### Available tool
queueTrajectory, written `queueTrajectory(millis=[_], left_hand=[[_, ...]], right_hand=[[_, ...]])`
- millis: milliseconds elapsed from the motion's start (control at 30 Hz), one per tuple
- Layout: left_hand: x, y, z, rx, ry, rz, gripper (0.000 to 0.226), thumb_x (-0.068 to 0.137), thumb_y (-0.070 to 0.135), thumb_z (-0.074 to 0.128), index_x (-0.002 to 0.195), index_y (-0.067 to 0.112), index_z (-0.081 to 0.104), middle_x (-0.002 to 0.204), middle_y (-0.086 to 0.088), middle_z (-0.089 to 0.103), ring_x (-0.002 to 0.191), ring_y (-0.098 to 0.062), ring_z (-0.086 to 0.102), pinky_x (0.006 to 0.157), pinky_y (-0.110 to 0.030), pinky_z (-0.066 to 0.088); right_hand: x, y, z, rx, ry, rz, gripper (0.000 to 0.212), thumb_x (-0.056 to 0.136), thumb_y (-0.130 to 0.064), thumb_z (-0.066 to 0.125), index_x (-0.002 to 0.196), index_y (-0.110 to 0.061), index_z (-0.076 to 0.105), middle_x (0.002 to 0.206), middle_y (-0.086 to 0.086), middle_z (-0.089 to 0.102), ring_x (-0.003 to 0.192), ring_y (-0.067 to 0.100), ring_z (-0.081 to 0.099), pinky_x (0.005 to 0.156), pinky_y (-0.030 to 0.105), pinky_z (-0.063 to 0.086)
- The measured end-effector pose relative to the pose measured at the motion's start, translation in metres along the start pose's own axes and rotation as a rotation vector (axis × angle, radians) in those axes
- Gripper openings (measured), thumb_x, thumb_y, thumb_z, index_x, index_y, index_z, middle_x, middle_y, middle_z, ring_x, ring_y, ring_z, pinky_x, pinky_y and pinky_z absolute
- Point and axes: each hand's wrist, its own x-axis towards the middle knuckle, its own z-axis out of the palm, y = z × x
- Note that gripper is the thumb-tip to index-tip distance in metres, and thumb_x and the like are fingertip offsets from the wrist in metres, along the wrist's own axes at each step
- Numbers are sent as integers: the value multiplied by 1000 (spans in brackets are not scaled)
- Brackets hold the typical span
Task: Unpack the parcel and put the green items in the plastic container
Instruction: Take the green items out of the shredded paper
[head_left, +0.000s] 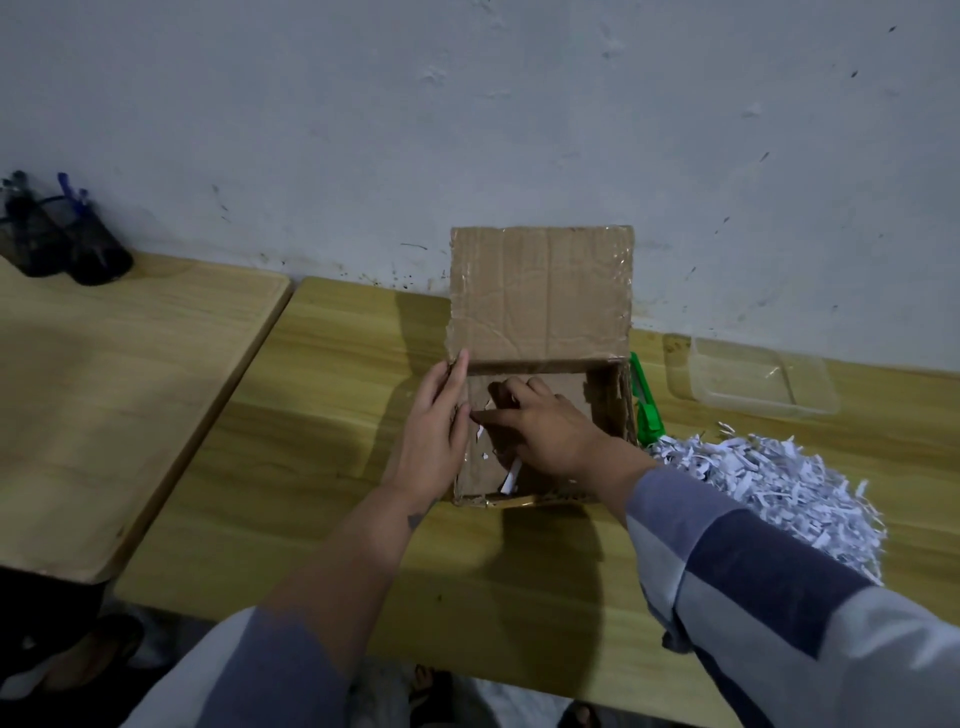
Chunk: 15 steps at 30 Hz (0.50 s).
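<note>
Reaching into box (540, 296), right hand (545, 431) fingers (501, 392) curled

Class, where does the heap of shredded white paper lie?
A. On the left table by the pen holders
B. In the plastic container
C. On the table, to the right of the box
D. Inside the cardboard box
C: the shredded paper is heaped on the table right of the cardboard box, outside the plastic container.

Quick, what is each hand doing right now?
Left hand: open, fingers straight against the cardboard box's left wall.
Right hand: reaching inside the box; whether it holds anything cannot be told.
</note>
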Motion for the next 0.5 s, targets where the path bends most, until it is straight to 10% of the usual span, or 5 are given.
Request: queueTrajectory(millis=[500], left_hand=[[-2, 0, 3, 8, 14, -14, 59, 101, 15, 41, 150, 36, 17, 156, 1, 21, 130, 13, 13, 91, 11, 11]], right_hand=[[-21, 16, 23, 166, 64, -69, 33, 83, -14, 61, 116, -19, 64, 122, 3, 50, 102, 26, 59, 83, 34, 48]])
